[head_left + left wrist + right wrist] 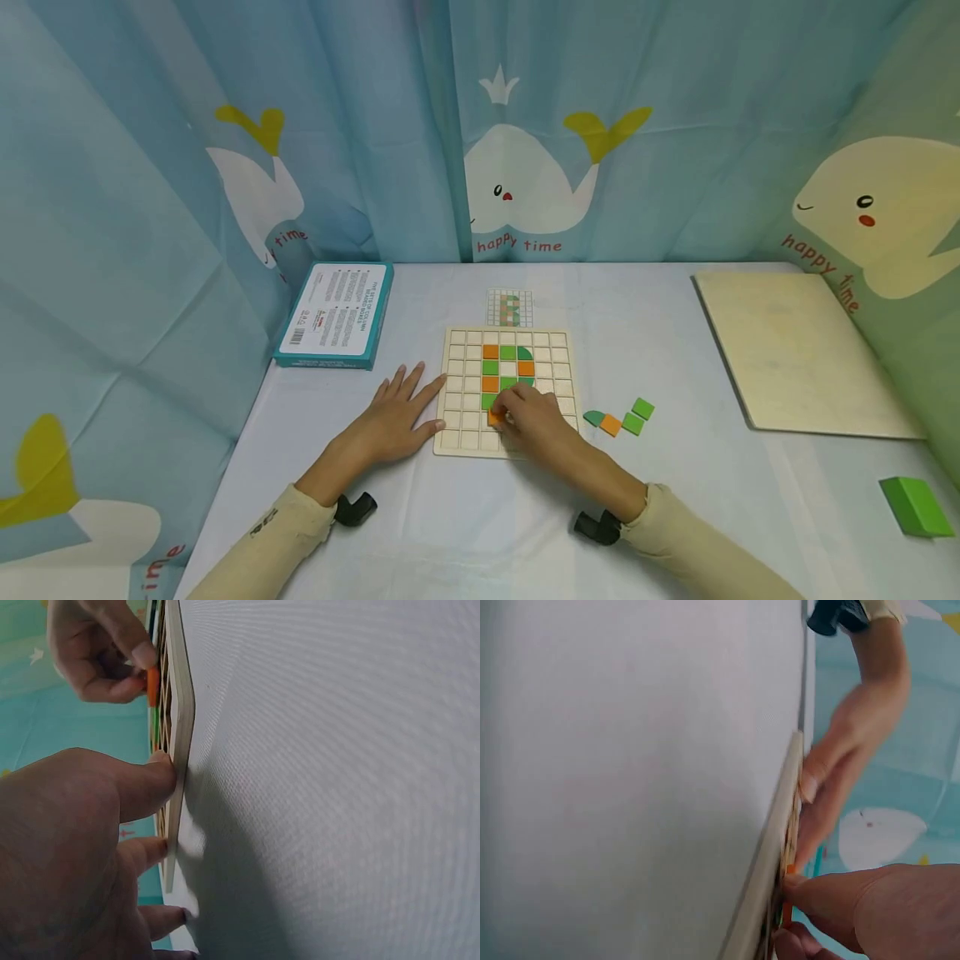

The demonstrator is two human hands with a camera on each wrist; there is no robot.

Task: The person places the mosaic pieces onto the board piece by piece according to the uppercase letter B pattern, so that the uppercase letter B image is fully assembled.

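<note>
"What's nearest on your feed?"

"From my seat, the left hand [397,417] lies with its fingers spread apart, thumb and forefinger touching the left edge of the wooden grid board [459,440]."

"And the right?"

"I've got the right hand [534,419] with its grip clamped, thumb against fingers, on an orange square tile [492,418]. The tile is at the very fingertips, its left part showing past them. It's over the third column from the left, just on the near side of a green square tile [488,402]. From the right wrist I see it as an orange strip between thumb and fingers; I can't tell whether it's fully seated."

"Farther out?"

"Right of the board, on the table [465,533], I see a teal quarter-round tile [593,417] touching a second orange tile [611,425], with two loose green tiles [633,423] near them. Beyond the board lies a printed pattern card [510,307], with a teal-edged box [335,317] to its left and a whale-print curtain [405,125] behind."
</note>
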